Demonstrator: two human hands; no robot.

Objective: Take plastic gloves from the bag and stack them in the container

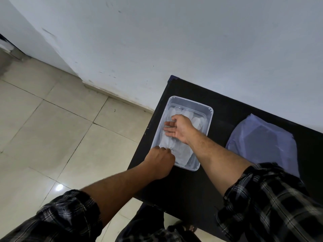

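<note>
A clear rectangular plastic container (pixel 208 117) sits on the black table (pixel 188 186) near its left edge. Thin translucent plastic gloves (pixel 181 152) lie flat inside it, fingers toward the wall. My right hand (pixel 178 128) rests palm-down on the gloves in the middle of the container, fingers spread and pressing them flat. My left hand (pixel 161 159) is at the container's near left corner with its fingers curled on the cuff end of the gloves. A pale bluish plastic bag (pixel 265 142) lies flat on the table to the right of the container.
The table stands against a white wall (pixel 174 41). Beige floor tiles (pixel 61 128) lie to the left, below the table's edge. My checked sleeves fill the bottom of the view.
</note>
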